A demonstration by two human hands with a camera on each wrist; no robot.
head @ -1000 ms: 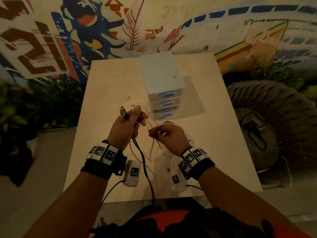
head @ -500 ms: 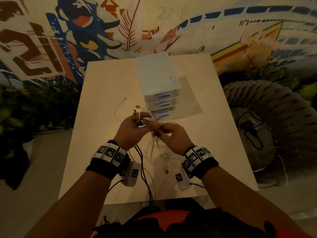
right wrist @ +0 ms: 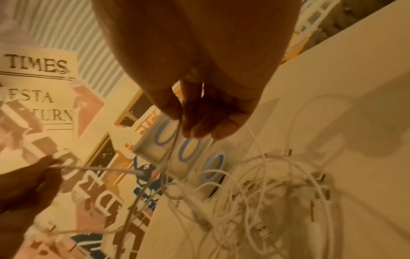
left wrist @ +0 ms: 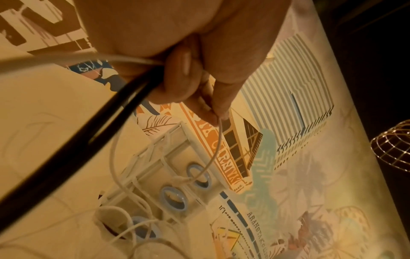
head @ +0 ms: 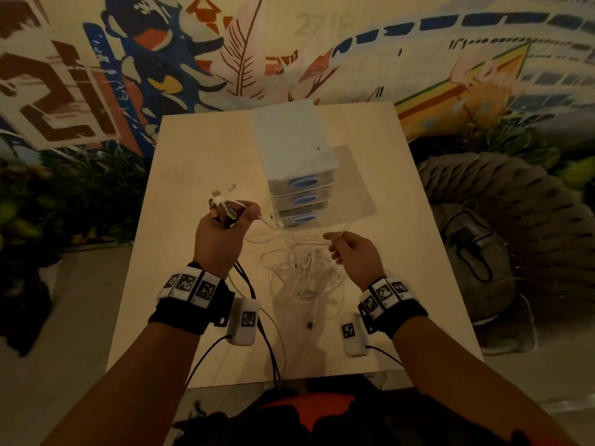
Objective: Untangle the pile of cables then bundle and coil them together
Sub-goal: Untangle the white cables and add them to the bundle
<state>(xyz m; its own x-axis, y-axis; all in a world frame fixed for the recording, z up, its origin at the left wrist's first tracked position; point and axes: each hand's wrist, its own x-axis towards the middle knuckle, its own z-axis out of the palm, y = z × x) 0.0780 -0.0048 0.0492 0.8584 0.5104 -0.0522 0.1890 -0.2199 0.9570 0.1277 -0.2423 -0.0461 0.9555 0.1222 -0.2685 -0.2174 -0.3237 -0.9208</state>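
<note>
Since half a second earlier both hands had parted, the left hand (head: 219,235) clenched on gathered plug ends, the right hand (head: 352,252) pinching one thin white strand (head: 346,228) to draw it from the tangled white cable pile (head: 299,272) on the pale wooden table (head: 193,175).

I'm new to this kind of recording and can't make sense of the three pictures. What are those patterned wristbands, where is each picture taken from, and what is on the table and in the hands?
No machine here: a person works bare-handed. The patterned bands carry a camera on each wrist; a third camera sits on the head. The wide picture is the head view, looking down at the table. The other two look along each hand at its fingers.

On the table stands a small drawer unit with blue oval handles, and beside it lies a tangle of white cables.

The left hand grips a bunch of cable ends, white and black. The right hand pinches one thin white cable lifted from the tangle.
</note>
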